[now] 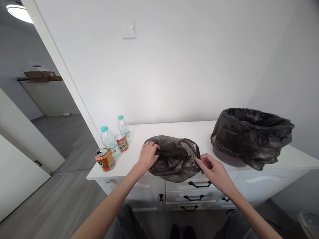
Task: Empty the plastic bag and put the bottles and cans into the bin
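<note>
A thin black garbage bag (174,172) is spread between my two hands over the front of the white cabinet top, its mouth facing up. My left hand (149,155) grips the left rim, with fingers curled over the edge. At the right rim, my right hand (211,169) pinches the plastic between thumb and fingers. Whether a container sits inside this bag cannot be seen. To the right stands a bin lined with another black bag (239,136); only a strip of its mauve base (228,157) shows beneath the plastic.
On the cabinet top (139,132) at the left stand two clear bottles with teal caps (107,137) (123,125), plus an orange can (105,160) and a smaller can (121,142). Dark drawer handles (199,184) protrude along the front. Behind rises a white wall (174,66).
</note>
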Demonstrator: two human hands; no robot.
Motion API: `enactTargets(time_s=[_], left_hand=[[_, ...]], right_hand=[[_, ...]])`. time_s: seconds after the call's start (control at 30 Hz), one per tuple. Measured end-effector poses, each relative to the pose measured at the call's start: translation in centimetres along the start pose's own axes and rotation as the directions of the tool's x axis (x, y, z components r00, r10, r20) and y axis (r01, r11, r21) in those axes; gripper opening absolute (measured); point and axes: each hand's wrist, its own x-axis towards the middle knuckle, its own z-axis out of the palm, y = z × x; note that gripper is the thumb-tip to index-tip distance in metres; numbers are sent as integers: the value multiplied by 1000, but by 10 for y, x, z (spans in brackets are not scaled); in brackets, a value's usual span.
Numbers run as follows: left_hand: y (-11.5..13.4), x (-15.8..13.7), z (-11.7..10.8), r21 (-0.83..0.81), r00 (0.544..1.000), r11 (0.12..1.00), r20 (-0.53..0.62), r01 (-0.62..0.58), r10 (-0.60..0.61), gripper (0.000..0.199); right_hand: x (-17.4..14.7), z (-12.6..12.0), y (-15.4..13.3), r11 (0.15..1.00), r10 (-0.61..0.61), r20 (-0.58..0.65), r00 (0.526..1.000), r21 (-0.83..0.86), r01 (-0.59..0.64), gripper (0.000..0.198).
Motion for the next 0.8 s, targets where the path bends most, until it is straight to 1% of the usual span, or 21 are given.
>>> enactTargets(time_s=[0.03,0.1,0.13,0.2,0.27,0.33,0.37,0.4,0.43,0.47,0.5,0.53,0.57,0.6,0.63,0.67,0.73,0.8], left_hand=[[-7,2,-1,-42,1000,999,-8,1,-1,26],[-20,-4,-6,-206,995,978,-85,36,-55,15],[-26,-11,-9,-305,986,950,-121,73,-115,17],[-38,-32,-14,-490,949,854,-147,175,-279,31],[-50,-59,-17,-630,885,728,-136,270,-445,41],[-62,-87,-21,-715,804,613,-120,338,-583,46],[-67,-100,-24,-732,768,573,-110,367,-631,48],[-72,-112,-28,-734,746,551,-92,397,-659,49],[-76,-123,-33,-722,741,546,-69,425,-668,50],[-79,-133,-39,-701,749,555,-44,448,-661,51],[-80,-141,-45,-675,766,574,-20,464,-642,52],[-80,-148,-52,-650,783,595,-1,472,-622,53],[-79,-154,-57,-630,797,614,13,476,-604,54],[-77,-158,-61,-615,807,629,21,476,-591,55],[-74,-161,-65,-604,814,640,25,474,-580,55],[-71,-163,-66,-598,821,648,28,471,-571,54],[-65,-165,-66,-593,823,656,19,466,-568,53],[-57,-166,-64,-574,816,681,-39,455,-577,52]], right_hand=[[-3,-2,-2,1000,1,-25,1000,-19,-1,39],[-13,-3,0,998,-3,-84,996,-59,-1,38],[-19,-1,4,996,-13,-107,994,-84,4,37],[-34,5,14,989,-52,-122,991,-143,34,33],[-51,13,24,977,-100,-84,991,-194,82,29],[-67,18,27,964,-143,0,990,-225,139,27],[-74,19,26,957,-157,73,985,-233,170,26],[-80,18,23,951,-169,167,971,-232,205,25],[-84,15,18,947,-175,275,945,-217,238,24],[-86,12,14,948,-173,377,910,-188,258,22],[-86,7,10,956,-164,447,879,-149,254,21],[-84,3,8,969,-151,469,870,-106,225,22],[-78,-1,8,982,-132,445,886,-64,179,25],[-68,-4,10,992,-103,387,916,-26,123,29],[-55,-5,14,998,-68,302,951,6,69,34],[-39,-4,20,999,-35,219,975,27,30,39],[-2,5,34,1000,10,75,997,18,-11,42],[37,21,47,999,17,-8,1000,-32,-17,41]])
